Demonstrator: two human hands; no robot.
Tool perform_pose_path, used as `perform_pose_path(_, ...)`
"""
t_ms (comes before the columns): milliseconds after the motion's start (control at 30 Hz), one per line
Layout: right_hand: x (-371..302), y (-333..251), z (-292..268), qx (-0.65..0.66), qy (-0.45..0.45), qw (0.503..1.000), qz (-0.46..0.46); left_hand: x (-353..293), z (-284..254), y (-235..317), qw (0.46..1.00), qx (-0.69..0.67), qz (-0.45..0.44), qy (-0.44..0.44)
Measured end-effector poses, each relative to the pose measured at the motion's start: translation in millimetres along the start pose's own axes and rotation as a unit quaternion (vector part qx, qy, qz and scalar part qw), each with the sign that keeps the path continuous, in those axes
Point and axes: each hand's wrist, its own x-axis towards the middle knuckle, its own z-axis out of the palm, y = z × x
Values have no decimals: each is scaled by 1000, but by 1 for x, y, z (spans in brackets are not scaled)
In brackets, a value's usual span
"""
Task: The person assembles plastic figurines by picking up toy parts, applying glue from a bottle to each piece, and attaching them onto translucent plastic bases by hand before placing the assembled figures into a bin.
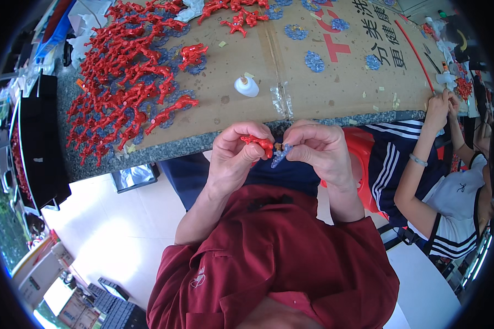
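Just off the table's near edge, my left hand (230,158) pinches a small red plastic figure (262,144) between thumb and fingers. My right hand (325,152) grips a translucent bluish plastic piece (279,158), seen nearly edge-on. The two parts meet or almost meet between my fingertips; a small brownish bit shows there, too small to name. Beyond my hands stands a small white squeeze bottle (247,86) with a brownish tip. Many similar red figures (129,77) lie heaped at the left, with bluish translucent pieces among them.
Cardboard (241,60) covers much of the stone-edged table (192,143). Loose bluish round pieces (314,61) are scattered across it. To the right a co-worker's hands (438,109) are at work near a long red stick (414,55). A red stool (359,164) stands beside me.
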Motion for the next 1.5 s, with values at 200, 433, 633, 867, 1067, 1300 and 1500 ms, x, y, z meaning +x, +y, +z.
perform_pose_path(200,-1,2,0,-3,0,1000,-7,0,0,0,998,50,35,2)
perform_pose_path(433,-7,0,5,-143,16,988,-51,-1,-1,3,991,115,72,3)
perform_pose_path(633,-11,4,11,-243,43,966,-82,1,-4,11,962,246,107,-42)
perform_pose_path(867,-13,6,22,-262,84,953,-127,0,-7,4,986,144,85,-28)
perform_pose_path(1067,-15,11,27,-269,83,947,-155,7,-13,-5,983,96,133,-85)
perform_pose_path(1300,-15,14,29,-394,71,857,-324,4,-8,-10,994,-14,84,-74)
perform_pose_path(1500,-20,15,27,-398,66,856,-322,11,-19,-1,974,108,115,-160)
